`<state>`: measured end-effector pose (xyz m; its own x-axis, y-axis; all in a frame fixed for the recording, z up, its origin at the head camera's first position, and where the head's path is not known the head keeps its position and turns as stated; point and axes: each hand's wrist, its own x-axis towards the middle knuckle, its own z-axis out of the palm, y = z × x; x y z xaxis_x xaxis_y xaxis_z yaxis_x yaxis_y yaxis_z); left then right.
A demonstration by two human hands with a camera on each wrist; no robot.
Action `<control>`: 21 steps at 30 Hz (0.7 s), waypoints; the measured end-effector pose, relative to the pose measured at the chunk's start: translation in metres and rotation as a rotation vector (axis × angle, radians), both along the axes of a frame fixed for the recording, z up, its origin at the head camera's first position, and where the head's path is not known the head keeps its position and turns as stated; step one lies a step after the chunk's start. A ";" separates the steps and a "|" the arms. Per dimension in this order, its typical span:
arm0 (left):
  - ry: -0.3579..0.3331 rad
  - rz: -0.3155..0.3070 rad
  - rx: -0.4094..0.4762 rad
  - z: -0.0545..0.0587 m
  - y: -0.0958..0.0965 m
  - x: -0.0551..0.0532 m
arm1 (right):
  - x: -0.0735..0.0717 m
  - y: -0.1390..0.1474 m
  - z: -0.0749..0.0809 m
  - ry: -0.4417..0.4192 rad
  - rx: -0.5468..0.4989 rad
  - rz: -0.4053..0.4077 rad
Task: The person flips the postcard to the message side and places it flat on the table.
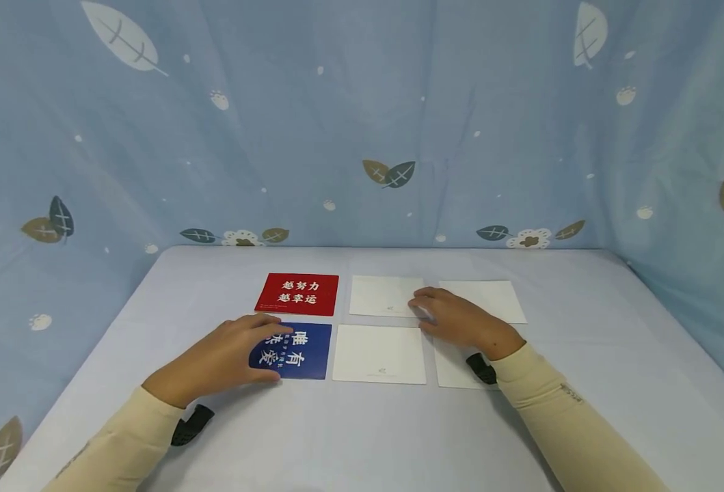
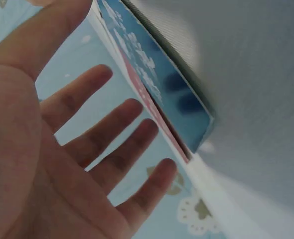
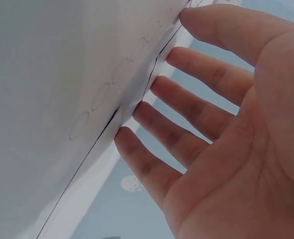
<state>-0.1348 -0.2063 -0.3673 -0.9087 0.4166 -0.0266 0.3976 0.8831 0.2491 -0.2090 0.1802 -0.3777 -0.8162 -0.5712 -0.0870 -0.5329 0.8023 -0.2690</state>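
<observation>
Six postcard-like cards lie in two rows on a white table, several of them blank side up. My left hand [image 1: 226, 357] is at the left edge of a blue card [image 1: 312, 365] with white characters, its fingers extended and spread. In the left wrist view, no card sits between the fingers. My right hand [image 1: 460, 321] hovers over the gap between the upper middle white card [image 1: 377, 294] and the upper right white card [image 1: 491, 297]. It partly covers the lower right white card [image 1: 457, 372]. Its fingers look nearly straight in the right wrist view, holding nothing.
A red card [image 1: 297, 297] with white characters lies behind the blue one. Between the hands is the lower middle white card [image 1: 379, 355]. A blue leaf-patterned curtain [image 1: 312, 123] rises behind the table [image 1: 362, 437] and along its sides.
</observation>
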 end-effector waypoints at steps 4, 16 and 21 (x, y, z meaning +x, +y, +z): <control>-0.044 0.017 -0.011 -0.005 0.001 -0.001 | 0.000 0.002 0.001 0.011 0.006 0.003; -0.081 0.024 -0.004 -0.007 0.001 -0.001 | 0.003 0.003 0.002 0.025 -0.003 0.001; -0.083 0.027 -0.007 -0.006 -0.003 0.000 | 0.004 -0.003 0.001 0.126 -0.037 0.048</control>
